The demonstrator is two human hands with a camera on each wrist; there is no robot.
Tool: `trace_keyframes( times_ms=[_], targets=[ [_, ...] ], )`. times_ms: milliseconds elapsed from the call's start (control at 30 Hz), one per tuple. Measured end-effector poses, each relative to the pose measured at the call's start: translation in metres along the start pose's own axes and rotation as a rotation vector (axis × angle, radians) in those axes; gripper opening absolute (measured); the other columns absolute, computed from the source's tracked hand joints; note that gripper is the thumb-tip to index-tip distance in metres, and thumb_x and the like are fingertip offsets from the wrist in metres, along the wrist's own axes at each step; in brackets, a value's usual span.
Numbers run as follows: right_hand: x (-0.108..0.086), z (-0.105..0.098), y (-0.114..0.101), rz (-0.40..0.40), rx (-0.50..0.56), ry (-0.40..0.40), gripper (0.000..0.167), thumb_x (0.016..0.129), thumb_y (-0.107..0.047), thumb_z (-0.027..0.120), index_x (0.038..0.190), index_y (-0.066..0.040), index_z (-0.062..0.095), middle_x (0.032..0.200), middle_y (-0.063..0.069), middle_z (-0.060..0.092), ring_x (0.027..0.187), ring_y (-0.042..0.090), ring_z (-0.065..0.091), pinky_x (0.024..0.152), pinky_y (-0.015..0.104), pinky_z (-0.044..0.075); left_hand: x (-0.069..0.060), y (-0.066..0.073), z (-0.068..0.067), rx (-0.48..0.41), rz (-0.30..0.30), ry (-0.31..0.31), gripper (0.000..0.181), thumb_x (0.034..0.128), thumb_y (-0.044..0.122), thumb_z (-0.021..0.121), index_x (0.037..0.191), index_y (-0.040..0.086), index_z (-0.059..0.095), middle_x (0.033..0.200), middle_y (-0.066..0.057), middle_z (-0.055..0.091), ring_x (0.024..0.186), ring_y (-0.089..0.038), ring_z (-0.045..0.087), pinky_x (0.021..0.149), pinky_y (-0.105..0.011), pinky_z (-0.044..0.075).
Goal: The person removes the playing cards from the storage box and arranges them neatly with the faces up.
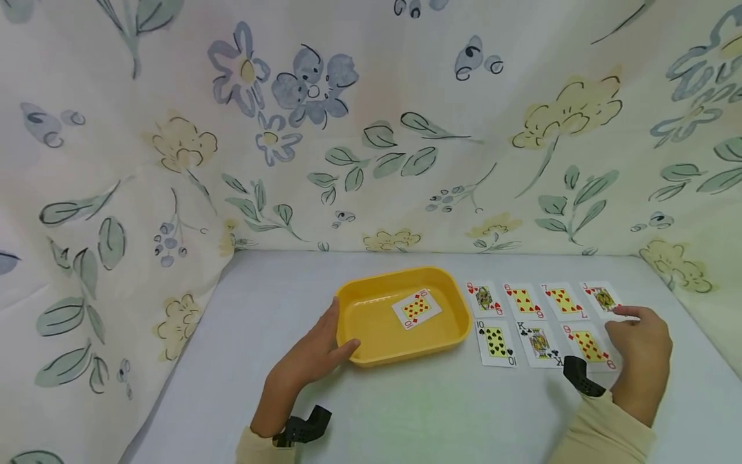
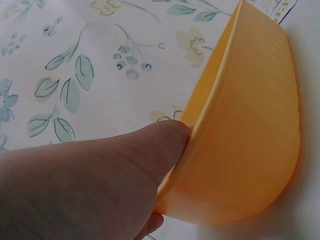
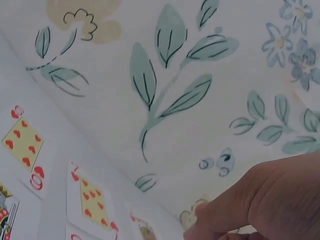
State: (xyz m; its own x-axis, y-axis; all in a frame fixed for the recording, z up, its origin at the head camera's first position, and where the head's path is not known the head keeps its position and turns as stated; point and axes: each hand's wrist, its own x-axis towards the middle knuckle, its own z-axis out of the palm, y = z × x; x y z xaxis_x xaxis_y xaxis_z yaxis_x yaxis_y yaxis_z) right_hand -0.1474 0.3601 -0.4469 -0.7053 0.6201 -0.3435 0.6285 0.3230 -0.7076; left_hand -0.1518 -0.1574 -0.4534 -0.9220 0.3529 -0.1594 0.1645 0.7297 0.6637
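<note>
My left hand (image 1: 315, 348) grips the left end of a yellow plastic tray (image 1: 400, 354), thumb over the rim and fingers along the outside. In the left wrist view the thumb (image 2: 172, 137) hooks over the tray's edge. One red diamond card (image 1: 417, 309) lies face up in the tray. On the right, my right hand (image 1: 640, 338) reaches to the jack of hearts (image 1: 599, 295), its index finger touching the card's lower right corner. That card lies flat; the right wrist view shows it partly, beside the fingers (image 3: 210, 220). Some right-hand fingers are hidden.
Left of the jack lie the seven of hearts (image 1: 562, 301), six of hearts (image 1: 523, 301) and queen of hearts (image 1: 484, 299). Nearer are the ten of spades (image 1: 496, 343), king of clubs (image 1: 539, 345) and a red diamond card (image 1: 589, 346). Floral cloth (image 1: 371, 193) hangs behind the white table.
</note>
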Motion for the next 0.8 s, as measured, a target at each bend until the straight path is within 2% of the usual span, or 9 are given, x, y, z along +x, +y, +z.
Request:
trace_keyframes(
  times_ms=[200, 333, 600, 700, 800],
  targets=[
    [-0.015, 0.001, -0.024, -0.146, -0.078, 0.021, 0.048, 0.097, -0.013, 0.051, 0.143, 0.003, 0.048, 0.113, 0.021, 0.049, 0.094, 0.033, 0.048, 0.064, 0.035, 0.042, 0.001, 0.000, 0.000, -0.003, 0.004, -0.002, 0.097, 0.1021, 0.038, 0.063, 0.163, 0.001, -0.003, 0.171, -0.016, 0.005, 0.155, -0.032, 0.015, 0.121, -0.053, 0.022],
    [-0.022, 0.006, -0.034, -0.171, -0.061, 0.014, 0.048, 0.098, -0.010, 0.051, 0.144, 0.003, 0.048, 0.111, 0.020, 0.049, 0.098, 0.035, 0.045, 0.070, 0.039, 0.042, 0.002, 0.001, 0.001, 0.002, -0.008, -0.004, 0.097, 0.1016, 0.038, 0.064, 0.163, 0.002, -0.003, 0.171, -0.015, 0.005, 0.155, -0.031, 0.015, 0.122, -0.051, 0.022],
    [-0.034, 0.019, -0.048, -0.287, -0.084, -0.005, 0.045, 0.097, -0.009, 0.052, 0.140, 0.004, 0.051, 0.110, 0.019, 0.053, 0.096, 0.034, 0.049, 0.066, 0.036, 0.044, 0.001, 0.001, 0.001, -0.009, -0.002, -0.001, 0.097, 0.1019, 0.037, 0.064, 0.163, 0.000, -0.002, 0.170, -0.017, 0.006, 0.155, -0.033, 0.015, 0.121, -0.053, 0.022],
    [-0.041, 0.032, -0.058, -0.374, -0.086, -0.018, 0.042, 0.096, -0.007, 0.053, 0.136, 0.005, 0.055, 0.111, 0.020, 0.056, 0.097, 0.036, 0.054, 0.066, 0.035, 0.045, 0.000, 0.001, 0.000, -0.002, -0.008, -0.002, 0.096, 0.1026, 0.038, 0.063, 0.163, 0.001, -0.002, 0.170, -0.016, 0.006, 0.155, -0.032, 0.014, 0.122, -0.052, 0.021],
    [-0.052, 0.050, -0.072, -0.510, -0.097, -0.031, 0.035, 0.095, -0.006, 0.053, 0.128, 0.005, 0.059, 0.110, 0.022, 0.060, 0.098, 0.037, 0.058, 0.067, 0.037, 0.045, -0.001, 0.001, 0.000, -0.002, -0.007, 0.000, 0.095, 0.1028, 0.037, 0.063, 0.163, 0.000, -0.001, 0.170, -0.016, 0.006, 0.155, -0.032, 0.014, 0.122, -0.052, 0.021]
  ],
)
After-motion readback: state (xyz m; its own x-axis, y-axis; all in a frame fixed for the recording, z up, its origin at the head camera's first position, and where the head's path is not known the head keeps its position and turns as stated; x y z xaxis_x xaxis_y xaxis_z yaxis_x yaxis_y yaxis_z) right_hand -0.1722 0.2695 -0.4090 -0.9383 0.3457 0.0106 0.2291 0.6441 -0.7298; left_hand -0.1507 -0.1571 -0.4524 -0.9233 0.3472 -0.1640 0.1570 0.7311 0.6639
